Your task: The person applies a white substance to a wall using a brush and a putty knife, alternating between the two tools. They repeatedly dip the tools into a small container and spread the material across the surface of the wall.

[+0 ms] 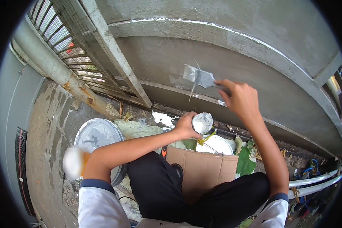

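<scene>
Head cam: R hand (240,95) closed on brush (205,79) jutting L & L hand (186,126) curled rnd cup (202,123)

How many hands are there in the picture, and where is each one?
2. The left hand is near the middle, around a small container; the right hand is higher and further right, gripping a flat, brush-like tool. Both are in plain view.

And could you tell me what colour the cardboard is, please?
The cardboard is light brown, best seen in the head view.
</scene>
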`<action>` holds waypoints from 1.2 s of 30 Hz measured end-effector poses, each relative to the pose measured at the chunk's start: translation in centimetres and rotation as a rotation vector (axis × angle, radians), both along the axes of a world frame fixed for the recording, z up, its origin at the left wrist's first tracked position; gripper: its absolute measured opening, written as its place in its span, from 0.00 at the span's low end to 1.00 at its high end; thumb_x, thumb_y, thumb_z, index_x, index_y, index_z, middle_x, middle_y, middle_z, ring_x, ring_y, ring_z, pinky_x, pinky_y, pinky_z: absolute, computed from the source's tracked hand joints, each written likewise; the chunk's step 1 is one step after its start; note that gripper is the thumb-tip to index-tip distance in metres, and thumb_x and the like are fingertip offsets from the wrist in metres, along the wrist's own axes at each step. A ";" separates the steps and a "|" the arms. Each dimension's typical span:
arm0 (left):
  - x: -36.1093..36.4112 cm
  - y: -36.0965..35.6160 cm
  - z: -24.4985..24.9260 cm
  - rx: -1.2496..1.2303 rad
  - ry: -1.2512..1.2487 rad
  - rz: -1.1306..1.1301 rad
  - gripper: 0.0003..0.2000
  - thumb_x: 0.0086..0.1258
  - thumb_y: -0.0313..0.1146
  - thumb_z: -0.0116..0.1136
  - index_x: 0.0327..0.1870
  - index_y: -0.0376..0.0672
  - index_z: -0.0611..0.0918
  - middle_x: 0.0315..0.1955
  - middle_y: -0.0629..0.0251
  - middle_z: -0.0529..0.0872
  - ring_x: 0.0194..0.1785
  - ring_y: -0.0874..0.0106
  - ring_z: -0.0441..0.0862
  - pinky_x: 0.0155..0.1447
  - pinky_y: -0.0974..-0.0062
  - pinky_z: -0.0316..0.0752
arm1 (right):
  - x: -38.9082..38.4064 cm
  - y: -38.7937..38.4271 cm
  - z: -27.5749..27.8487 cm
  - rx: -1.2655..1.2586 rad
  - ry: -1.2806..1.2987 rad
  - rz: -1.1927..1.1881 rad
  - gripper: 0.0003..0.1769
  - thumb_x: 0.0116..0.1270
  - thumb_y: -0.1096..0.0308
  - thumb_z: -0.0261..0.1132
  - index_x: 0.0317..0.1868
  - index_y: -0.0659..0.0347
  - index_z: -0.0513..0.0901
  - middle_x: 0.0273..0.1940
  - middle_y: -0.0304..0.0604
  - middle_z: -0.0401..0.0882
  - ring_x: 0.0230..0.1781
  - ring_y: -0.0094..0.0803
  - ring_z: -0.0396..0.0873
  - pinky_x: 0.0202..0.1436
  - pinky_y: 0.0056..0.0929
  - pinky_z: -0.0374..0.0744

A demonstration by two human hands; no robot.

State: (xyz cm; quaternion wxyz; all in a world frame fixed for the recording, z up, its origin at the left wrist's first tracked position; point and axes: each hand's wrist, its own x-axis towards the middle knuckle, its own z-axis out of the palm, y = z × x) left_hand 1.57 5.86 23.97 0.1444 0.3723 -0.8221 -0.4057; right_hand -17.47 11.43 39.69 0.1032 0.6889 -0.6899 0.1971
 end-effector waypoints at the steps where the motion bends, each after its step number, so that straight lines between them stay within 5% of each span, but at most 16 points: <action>1: 0.1 0.0 0.2 -0.010 -0.061 0.059 0.41 0.31 0.40 0.81 0.53 0.36 0.75 0.46 0.51 0.80 0.53 0.56 0.78 0.59 0.65 0.72 | -1.1 1.8 1.1 0.055 -0.075 -0.052 0.14 0.57 0.59 0.70 0.45 0.44 0.85 0.24 0.43 0.83 0.28 0.44 0.82 0.31 0.37 0.79; 10: -0.6 -0.7 2.0 -0.216 0.070 0.304 0.32 0.34 0.28 0.76 0.47 0.44 0.76 0.44 0.57 0.76 0.50 0.55 0.76 0.54 0.62 0.73 | -6.5 6.7 4.3 0.520 -0.213 -0.102 0.15 0.48 0.59 0.74 0.38 0.52 0.90 0.31 0.50 0.85 0.33 0.45 0.83 0.40 0.36 0.79; 16: -0.6 -0.6 3.6 -0.461 0.038 0.358 0.33 0.33 0.25 0.75 0.48 0.49 0.77 0.47 0.63 0.75 0.51 0.57 0.71 0.56 0.62 0.69 | -7.3 6.1 3.5 0.472 -0.293 -0.002 0.16 0.49 0.57 0.74 0.38 0.52 0.90 0.33 0.51 0.85 0.34 0.45 0.83 0.41 0.37 0.79; 36: -1.2 -0.2 4.9 -0.610 0.080 0.302 0.33 0.30 0.25 0.76 0.47 0.46 0.79 0.47 0.63 0.76 0.50 0.59 0.72 0.55 0.65 0.69 | -4.8 5.3 1.2 0.424 -0.232 0.065 0.14 0.53 0.59 0.71 0.39 0.52 0.89 0.31 0.50 0.85 0.34 0.45 0.83 0.41 0.38 0.79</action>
